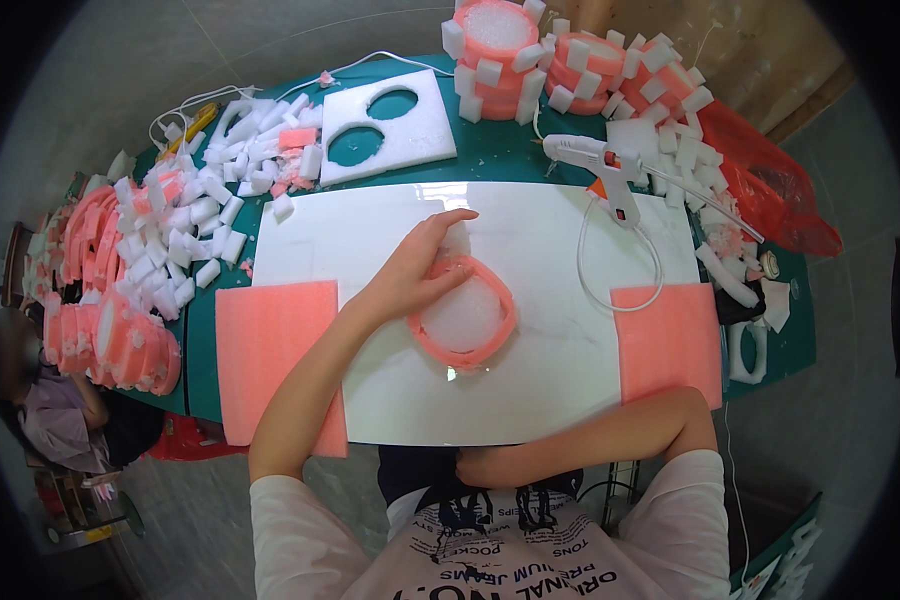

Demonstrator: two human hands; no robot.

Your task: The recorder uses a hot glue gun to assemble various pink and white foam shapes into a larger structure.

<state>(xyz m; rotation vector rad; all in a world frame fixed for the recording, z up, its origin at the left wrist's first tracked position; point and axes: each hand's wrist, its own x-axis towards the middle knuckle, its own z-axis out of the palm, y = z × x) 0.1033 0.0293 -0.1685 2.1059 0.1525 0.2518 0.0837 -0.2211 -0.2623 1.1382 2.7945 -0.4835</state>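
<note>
A rounded pink foam ring (510, 325) with a white foam disc (463, 318) inside it lies on the glossy white board. My left hand (420, 268) reaches over the ring's upper left side. Its fingers stretch out past the rim and the thumb lies across the ring's top edge; nothing is gripped. Low in front of my waist, just off the board's near edge, rests my right hand (482, 467). Its fingers are tucked out of sight, so what they do is hidden.
A white glue gun (580, 155) with a looped cord stands at the board's back right. Pink foam sheets (275, 350) flank the board. White foam bits (200, 215) heap up left; a two-holed white foam sheet (410, 150) and stacked pink foam rings (497, 75) are behind. Someone sits far left.
</note>
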